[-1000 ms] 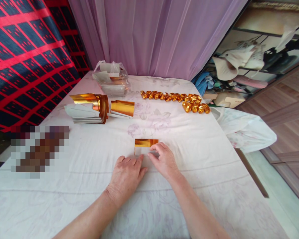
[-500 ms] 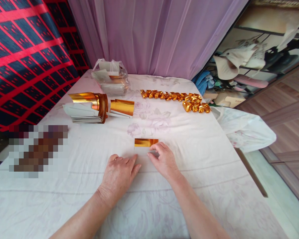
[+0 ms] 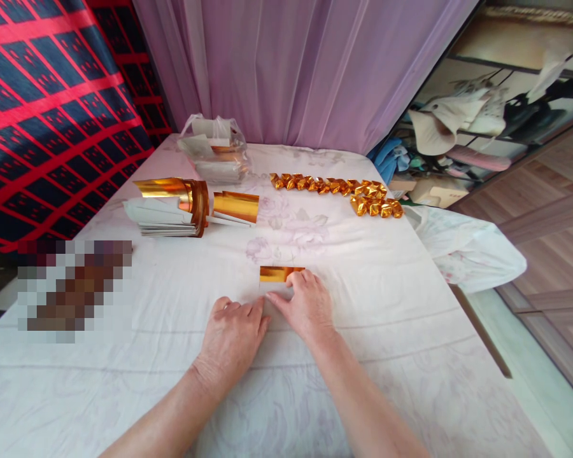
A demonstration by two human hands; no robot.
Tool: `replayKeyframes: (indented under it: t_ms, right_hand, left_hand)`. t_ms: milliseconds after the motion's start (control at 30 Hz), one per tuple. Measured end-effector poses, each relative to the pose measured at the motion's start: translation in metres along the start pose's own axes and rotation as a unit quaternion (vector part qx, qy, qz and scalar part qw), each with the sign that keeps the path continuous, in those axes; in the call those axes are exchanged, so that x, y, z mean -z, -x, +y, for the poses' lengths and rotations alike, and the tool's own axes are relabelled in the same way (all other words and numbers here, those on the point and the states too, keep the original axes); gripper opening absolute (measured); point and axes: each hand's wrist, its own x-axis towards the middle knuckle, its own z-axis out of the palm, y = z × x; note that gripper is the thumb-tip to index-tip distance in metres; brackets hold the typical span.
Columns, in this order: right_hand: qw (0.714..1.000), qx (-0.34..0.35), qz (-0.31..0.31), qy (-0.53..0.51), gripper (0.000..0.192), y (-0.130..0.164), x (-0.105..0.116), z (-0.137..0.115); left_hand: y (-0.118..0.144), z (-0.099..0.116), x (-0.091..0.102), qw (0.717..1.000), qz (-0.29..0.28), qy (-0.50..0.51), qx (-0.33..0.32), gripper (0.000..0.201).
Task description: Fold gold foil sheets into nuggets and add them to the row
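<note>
right hand (image 3: 304, 305) has slid left across the gold foil sheet (image 3: 277, 275), fingers flat on its white folded flap; left hand (image 3: 233, 336) rests open just beside. sheet lies mid-table on white cloth (image 3: 172, 305); crease seems under pressing.

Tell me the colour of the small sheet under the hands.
The small sheet is shiny gold at its far strip, with a white near part; the head view shows it.

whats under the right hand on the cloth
The right hand rests on a gold paper sheet with its near part folded silver side up. The part beneath the fingers is hidden. The left hand lies beside it.
</note>
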Motion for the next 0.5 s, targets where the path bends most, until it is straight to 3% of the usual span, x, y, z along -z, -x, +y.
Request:
replayKeyframes:
  t_ms: [267, 500]
  right_hand:
    - [0.997, 0.017, -0.027, -0.077, 0.018, 0.002, 0.002, 0.019]
    - [0.997, 0.004, -0.059, -0.048, 0.014, 0.003, 0.016, 0.042]
  left_hand:
    - [-0.001, -0.006, 0.001, 1.0, 0.011, 0.011, 0.005, 0.023]
    - [-0.001, -0.007, 0.0, 1.0, 0.009, 0.01, 0.01, 0.024]
